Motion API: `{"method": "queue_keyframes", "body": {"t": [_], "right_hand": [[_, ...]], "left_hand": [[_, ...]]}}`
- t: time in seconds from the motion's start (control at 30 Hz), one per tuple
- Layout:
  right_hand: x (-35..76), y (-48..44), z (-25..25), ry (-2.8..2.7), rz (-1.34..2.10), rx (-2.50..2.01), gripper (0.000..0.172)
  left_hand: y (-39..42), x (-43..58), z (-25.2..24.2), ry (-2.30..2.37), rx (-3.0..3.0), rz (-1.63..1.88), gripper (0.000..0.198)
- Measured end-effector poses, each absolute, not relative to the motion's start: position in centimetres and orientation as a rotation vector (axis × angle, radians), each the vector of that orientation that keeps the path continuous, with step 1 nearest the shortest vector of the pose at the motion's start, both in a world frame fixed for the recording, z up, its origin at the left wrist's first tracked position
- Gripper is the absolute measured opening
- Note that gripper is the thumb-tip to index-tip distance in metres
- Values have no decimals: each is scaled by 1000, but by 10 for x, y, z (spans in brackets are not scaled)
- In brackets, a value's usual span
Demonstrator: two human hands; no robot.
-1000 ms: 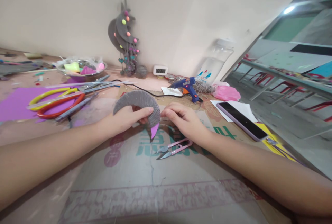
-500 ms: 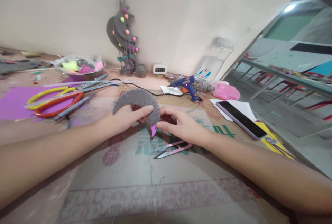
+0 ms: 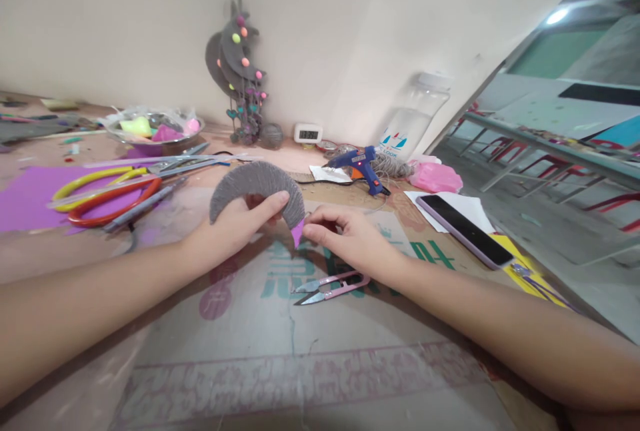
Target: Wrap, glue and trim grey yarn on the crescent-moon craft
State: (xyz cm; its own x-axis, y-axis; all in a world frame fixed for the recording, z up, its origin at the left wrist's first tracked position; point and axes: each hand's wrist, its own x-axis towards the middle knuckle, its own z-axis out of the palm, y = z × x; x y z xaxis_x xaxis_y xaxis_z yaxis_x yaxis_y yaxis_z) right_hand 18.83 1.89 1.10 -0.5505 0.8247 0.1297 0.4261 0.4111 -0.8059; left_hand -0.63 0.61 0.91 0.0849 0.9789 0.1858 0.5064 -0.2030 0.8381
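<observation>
My left hand grips a grey yarn-wrapped crescent from below, thumb across its inner edge. The crescent's pink tip points down at the right. My right hand pinches at that tip with curled fingers; what lies between the fingertips is too small to see. Pink thread snips lie on the cardboard sheet just below my right hand.
Large orange and yellow scissors and purple paper lie at left. A bowl of coloured pieces, a finished crescent ornament, a small clock, a blue glue gun, a jar and a phone stand around.
The crescent has turned and shifted slightly left and up in my left hand. My right hand has moved down and left to its pink tip.
</observation>
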Motion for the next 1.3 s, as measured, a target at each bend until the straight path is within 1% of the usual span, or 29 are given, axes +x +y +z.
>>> {"method": "queue_keyframes", "body": {"t": [0.1, 0.17, 0.5, 0.73, 0.9, 1.1, 1.23, 1.3], "right_hand": [[185, 21, 10, -2064, 1178, -1082, 17], [184, 22, 10, -2047, 1218, -1080, 17], [184, 20, 5, -2035, 1240, -1077, 16], [183, 20, 7, -2028, 1259, -1114, 13], [184, 20, 6, -1995, 1337, -1089, 12], [184, 20, 5, -2082, 1170, -1103, 17], [187, 18, 6, -2070, 1062, -1098, 12], [190, 16, 7, -2049, 996, -1047, 15]], "left_hand": [[7, -6, 6, 1512, 1800, 1065, 39], [8, -5, 5, 1542, 1801, 1049, 40], [4, -4, 7, 1524, 1825, 1013, 38], [2, -2, 9, 1429, 1885, 1093, 28], [6, -4, 3, 1530, 1817, 1091, 33], [6, -6, 10, 1629, 1625, 1016, 43], [9, -10, 7, 1596, 1499, 1103, 44], [12, -12, 2, 1546, 1460, 1141, 45]]}}
